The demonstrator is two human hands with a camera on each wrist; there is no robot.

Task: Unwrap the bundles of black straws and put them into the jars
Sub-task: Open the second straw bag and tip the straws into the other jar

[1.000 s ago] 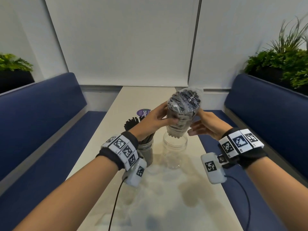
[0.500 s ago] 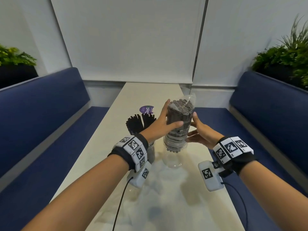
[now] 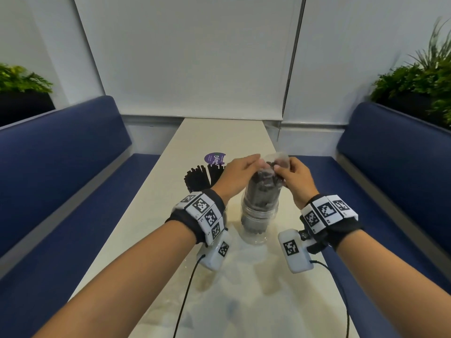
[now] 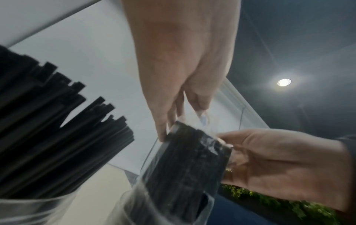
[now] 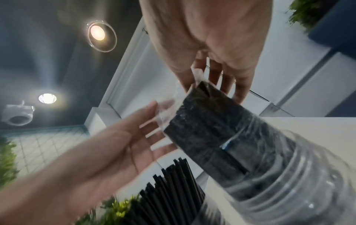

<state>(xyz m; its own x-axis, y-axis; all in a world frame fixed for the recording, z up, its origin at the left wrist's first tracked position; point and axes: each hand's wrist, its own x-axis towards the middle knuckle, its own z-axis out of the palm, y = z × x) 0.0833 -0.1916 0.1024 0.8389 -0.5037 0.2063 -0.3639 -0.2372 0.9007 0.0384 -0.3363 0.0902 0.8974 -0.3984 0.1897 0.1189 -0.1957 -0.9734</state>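
Observation:
A bundle of black straws (image 3: 260, 191) in a clear plastic wrap (image 3: 278, 157) stands upright with its lower end inside a clear jar (image 3: 259, 215) at the table's middle. My left hand (image 3: 258, 162) and my right hand (image 3: 278, 170) meet at the bundle's top, and each pinches the loose wrap there. In the left wrist view my left thumb and fingers (image 4: 163, 129) close on the film above the bundle (image 4: 188, 159). In the right wrist view the bundle (image 5: 208, 129) leans out of the jar (image 5: 289, 190). A second jar holds loose black straws (image 3: 199, 178) to the left.
A purple round sticker (image 3: 214, 158) lies on the pale table (image 3: 219, 132) beyond the jars. Blue benches (image 3: 61, 154) line both sides, with planters behind them. Crumpled clear wrap (image 3: 246, 254) lies on the table in front of the jar.
The wrapped bundle has come down into the jar. Both hands have left its sides and risen to its top, where they now pinch the wrap.

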